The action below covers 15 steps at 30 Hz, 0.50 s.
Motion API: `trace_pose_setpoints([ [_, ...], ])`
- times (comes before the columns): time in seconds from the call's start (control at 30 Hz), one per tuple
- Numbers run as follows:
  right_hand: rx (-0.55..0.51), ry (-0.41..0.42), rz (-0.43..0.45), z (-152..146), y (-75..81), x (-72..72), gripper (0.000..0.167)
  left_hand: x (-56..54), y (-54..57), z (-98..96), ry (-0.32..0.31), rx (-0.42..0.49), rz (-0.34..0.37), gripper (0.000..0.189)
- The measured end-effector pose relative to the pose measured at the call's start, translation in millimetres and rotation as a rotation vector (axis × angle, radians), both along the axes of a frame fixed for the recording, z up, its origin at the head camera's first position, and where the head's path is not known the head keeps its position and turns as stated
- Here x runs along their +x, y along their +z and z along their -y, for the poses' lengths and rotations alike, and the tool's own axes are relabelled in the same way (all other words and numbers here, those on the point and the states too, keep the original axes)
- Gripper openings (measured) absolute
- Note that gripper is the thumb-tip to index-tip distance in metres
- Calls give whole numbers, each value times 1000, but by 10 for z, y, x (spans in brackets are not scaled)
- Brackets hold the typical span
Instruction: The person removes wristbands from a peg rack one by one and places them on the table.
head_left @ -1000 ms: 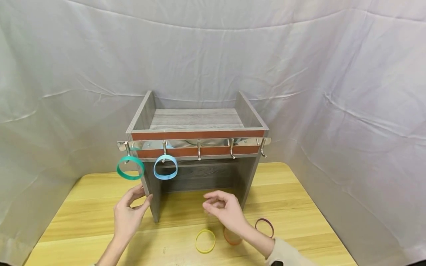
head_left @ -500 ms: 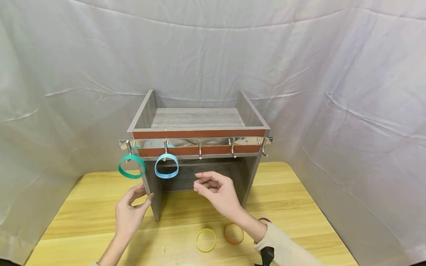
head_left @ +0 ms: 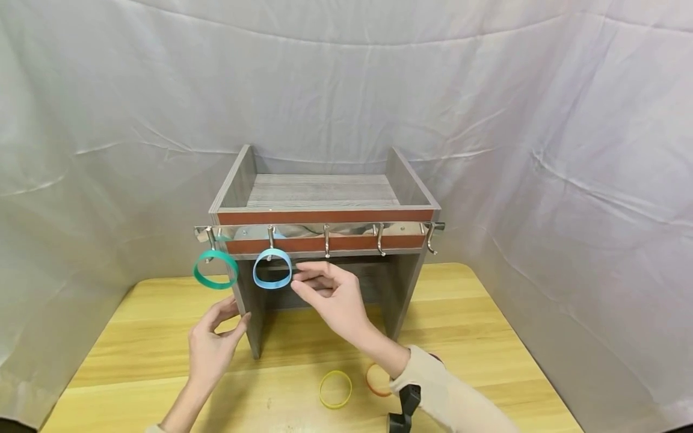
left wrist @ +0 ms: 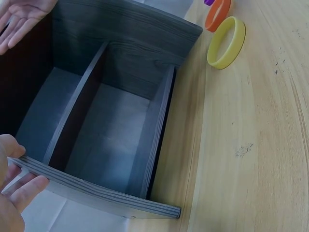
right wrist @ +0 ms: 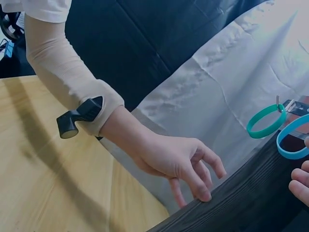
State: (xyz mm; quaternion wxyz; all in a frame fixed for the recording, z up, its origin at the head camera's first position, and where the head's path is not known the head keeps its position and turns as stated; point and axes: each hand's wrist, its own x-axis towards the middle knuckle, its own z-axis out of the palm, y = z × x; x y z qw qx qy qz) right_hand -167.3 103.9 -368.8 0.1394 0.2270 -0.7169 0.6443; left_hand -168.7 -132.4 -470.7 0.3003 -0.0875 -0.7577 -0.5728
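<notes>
On the left, my left hand (head_left: pixel 213 346) grips the front edge of the grey wooden shelf's side panel (left wrist: pixel 106 191), thumb on one face and fingers on the other. My right hand (head_left: pixel 335 297) is raised under the hook rail, thumb and forefinger apart at the right rim of a light blue wristband (head_left: pixel 273 284). Whether they touch it is unclear. That wristband hangs on the second hook from the left. A green wristband (head_left: pixel 216 281) hangs on the leftmost hook, above my left hand.
A metal rail with several hooks (head_left: pixel 327 240) crosses the shelf's front. Yellow (head_left: pixel 335 405) and orange (head_left: pixel 377 392) wristbands lie on the wooden table (head_left: pixel 471 319). A purple wristband (left wrist: pixel 209 2) lies beyond, mostly hidden by my sleeve in the head view. Grey cloth (head_left: pixel 590 210) surrounds the table.
My right hand has risen and moved left, from above the table to the light blue wristband. The left hand keeps its grip on the side panel. Both hanging wristbands stay on their hooks.
</notes>
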Motion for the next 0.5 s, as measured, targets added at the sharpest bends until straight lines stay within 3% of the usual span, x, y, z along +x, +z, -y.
trace_pose_setpoints([
  [0.5,32,-20,25,108,57,-76,25,16,48,-3,-12,12,-10,42],
])
